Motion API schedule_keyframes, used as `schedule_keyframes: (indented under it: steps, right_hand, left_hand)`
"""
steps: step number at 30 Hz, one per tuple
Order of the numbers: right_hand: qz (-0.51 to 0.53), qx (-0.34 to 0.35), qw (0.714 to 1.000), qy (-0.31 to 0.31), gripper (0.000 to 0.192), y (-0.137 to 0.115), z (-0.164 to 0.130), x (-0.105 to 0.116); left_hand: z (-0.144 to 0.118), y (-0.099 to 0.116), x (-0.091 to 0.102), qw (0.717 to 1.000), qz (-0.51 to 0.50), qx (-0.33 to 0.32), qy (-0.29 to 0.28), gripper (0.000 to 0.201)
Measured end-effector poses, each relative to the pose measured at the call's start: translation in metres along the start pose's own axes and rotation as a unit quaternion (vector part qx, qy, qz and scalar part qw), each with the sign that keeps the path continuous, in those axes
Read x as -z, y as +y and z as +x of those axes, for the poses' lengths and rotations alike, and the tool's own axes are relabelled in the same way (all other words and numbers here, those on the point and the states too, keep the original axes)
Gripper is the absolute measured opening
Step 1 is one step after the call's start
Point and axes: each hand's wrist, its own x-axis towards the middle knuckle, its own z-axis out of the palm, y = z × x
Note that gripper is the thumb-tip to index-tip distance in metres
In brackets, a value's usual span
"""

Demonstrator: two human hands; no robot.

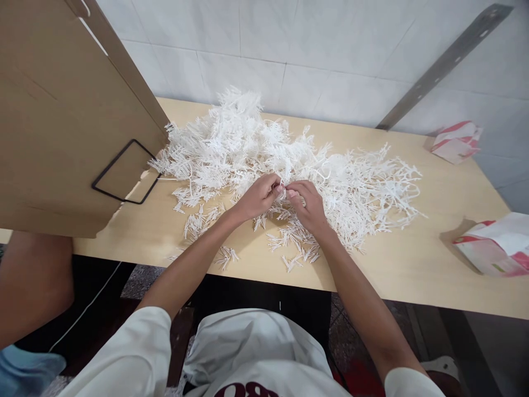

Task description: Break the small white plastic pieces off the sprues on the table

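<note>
White plastic sprues [285, 149] lie heaped on the surface [413, 259], just beyond our grip. Our left hand [258, 197] and right hand [308, 207] pinch one piece [284, 190] together, seemingly snapping parts off; loose bits [295, 248] sit beneath. A cardboard panel [61, 121] stands left, paper bags [494, 245] right.

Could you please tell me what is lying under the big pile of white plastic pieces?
The pile of white plastic pieces lies on the light wooden table, with small bundles scattered at its near edge. Anything beneath its middle is covered.
</note>
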Motion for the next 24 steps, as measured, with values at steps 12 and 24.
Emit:
schedule_keyframes:
  steps: [12,24]
  right_hand:
    - [0.101,-0.105,0.989,0.012,0.022,-0.0051,-0.0038,-0.0012]
    - [-0.015,-0.036,0.999,0.027,0.012,-0.0036,-0.0047,-0.0049]
  left_hand:
    - [-0.0018,0.0000,-0.0003,0.999,0.005,-0.038,-0.015,0.034]
    - [-0.0046,-0.0062,-0.0062,0.978,0.184,-0.100,0.003,0.019]
